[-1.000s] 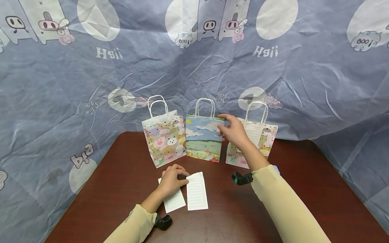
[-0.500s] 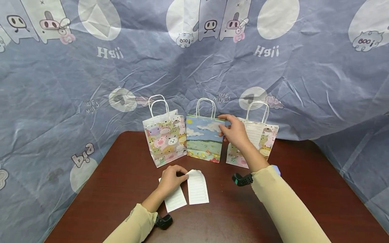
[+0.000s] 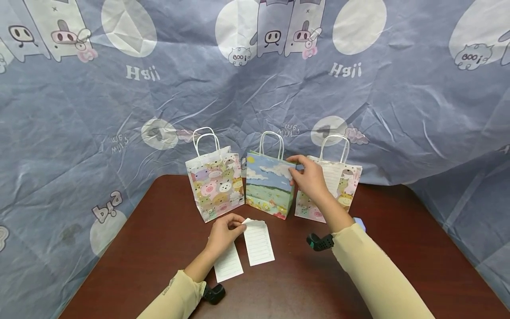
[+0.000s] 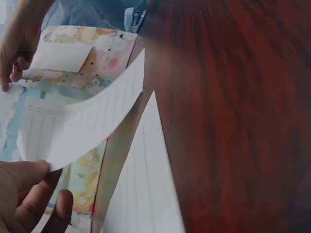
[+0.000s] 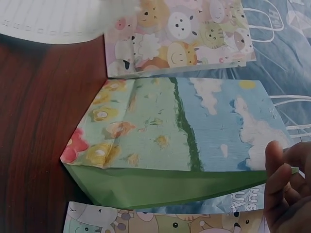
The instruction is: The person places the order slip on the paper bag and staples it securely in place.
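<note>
Red-brown table (image 3: 167,239), landscape bag (image 3: 268,182) close between two animal-print bags (image 3: 217,186).

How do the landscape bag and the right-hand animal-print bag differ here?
The landscape bag shows sky, hills and flowers, while the animal-print bag is crowded with cartoon animals. The animal-print bag has a lined sheet against its front; the landscape bag has none on its front. Both stand upright on the reddish-brown table and have white loop handles.
</note>
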The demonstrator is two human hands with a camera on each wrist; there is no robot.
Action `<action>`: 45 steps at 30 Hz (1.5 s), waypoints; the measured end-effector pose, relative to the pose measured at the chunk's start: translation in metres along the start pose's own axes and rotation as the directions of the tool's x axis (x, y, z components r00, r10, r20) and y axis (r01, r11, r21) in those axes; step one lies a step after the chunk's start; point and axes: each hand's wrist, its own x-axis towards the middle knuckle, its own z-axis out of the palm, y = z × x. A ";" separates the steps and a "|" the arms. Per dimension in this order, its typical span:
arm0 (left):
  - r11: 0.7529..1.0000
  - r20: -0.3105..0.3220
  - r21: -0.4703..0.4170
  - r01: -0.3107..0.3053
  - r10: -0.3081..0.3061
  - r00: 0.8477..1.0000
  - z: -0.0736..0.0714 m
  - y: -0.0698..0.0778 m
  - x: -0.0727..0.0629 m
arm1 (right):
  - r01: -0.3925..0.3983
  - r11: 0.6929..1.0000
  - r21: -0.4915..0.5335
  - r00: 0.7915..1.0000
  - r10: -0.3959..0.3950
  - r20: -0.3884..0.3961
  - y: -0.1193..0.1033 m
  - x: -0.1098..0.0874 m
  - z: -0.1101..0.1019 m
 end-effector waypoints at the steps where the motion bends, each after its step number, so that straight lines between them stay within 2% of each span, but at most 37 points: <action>1: 1.000 -0.005 -0.012 -0.002 0.002 1.000 0.000 0.002 0.000 | 0.001 1.000 0.009 1.000 -0.001 -0.005 0.000 -0.001 0.000; 3: 0.999 -0.018 -0.035 -0.017 0.017 1.000 0.000 0.005 0.000 | 0.004 1.000 0.027 1.000 -0.004 -0.017 0.002 -0.001 0.000; 8: 0.998 -0.028 -0.062 -0.006 0.004 1.000 -0.005 0.016 0.001 | -0.005 0.996 0.089 0.999 0.008 -0.037 0.004 -0.005 -0.001; 14: 0.992 -0.041 -0.122 0.014 -0.019 0.999 -0.014 0.030 0.006 | -0.010 0.977 0.212 0.998 0.022 -0.056 0.007 -0.010 -0.004; 20: 0.962 -0.005 -0.261 0.081 -0.085 0.996 -0.015 0.053 0.013 | -0.042 0.955 0.295 0.997 0.058 -0.048 0.011 -0.012 -0.008; 22: 0.957 -0.009 -0.279 0.077 -0.083 0.997 -0.014 0.061 0.016 | -0.044 0.949 0.311 0.997 0.060 -0.041 0.011 -0.012 -0.010; 27: 0.969 -0.048 -0.247 -0.015 0.003 0.999 -0.008 0.079 0.020 | -0.057 0.940 0.338 0.998 0.066 -0.014 0.009 -0.016 -0.015; 31: 0.976 -0.065 -0.199 -0.090 0.078 0.995 -0.002 0.091 0.019 | -0.081 0.936 0.342 0.997 0.082 0.010 0.007 -0.023 -0.016; 36: 0.980 -0.111 -0.149 -0.135 0.119 0.987 0.006 0.102 0.017 | -0.081 0.934 0.347 0.997 0.079 0.020 0.008 -0.029 -0.017; 40: 0.977 -0.194 -0.098 -0.191 0.170 0.966 0.010 0.109 0.018 | -0.065 0.931 0.359 0.998 0.063 0.016 0.009 -0.032 -0.017; 45: 0.964 -0.294 0.017 -0.264 0.257 0.921 0.013 0.119 0.022 | -0.042 0.930 0.364 0.999 0.044 0.004 0.011 -0.036 -0.019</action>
